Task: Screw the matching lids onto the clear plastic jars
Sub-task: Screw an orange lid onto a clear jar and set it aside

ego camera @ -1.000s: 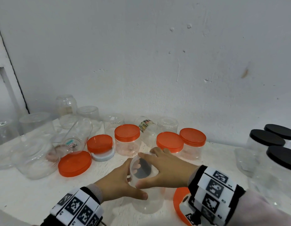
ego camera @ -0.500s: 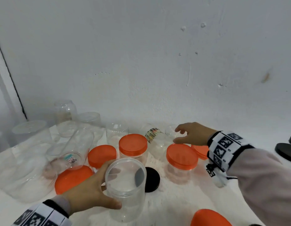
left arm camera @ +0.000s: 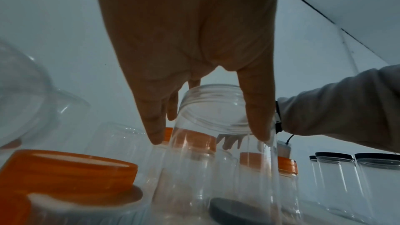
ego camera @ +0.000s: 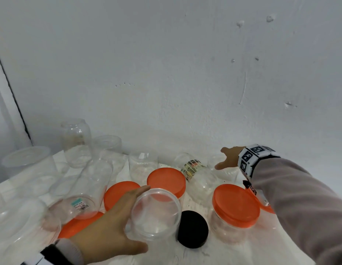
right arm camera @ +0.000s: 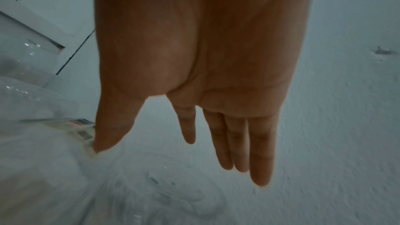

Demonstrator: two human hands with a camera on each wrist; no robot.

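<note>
Nearest, the left hand point(ego camera: 109, 224) wraps thumb and fingers around an open clear jar point(ego camera: 155, 214) standing on the white bench point(ego camera: 233, 251), a black lid point(ego camera: 192, 228) touching its right side. Farther back, the right hand point(ego camera: 228, 157) stretches flat-fingered and empty over the lidless jars by the wall point(ego camera: 166, 64).

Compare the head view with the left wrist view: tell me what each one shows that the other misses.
Only the head view shows the right hand open, reaching toward the wall, and the tipped jar with a colourful label. Only the left wrist view shows the black-lidded jars at right. Both show the left hand gripping the open clear jar, the black lid beside it, and orange-lidded jars.
</note>
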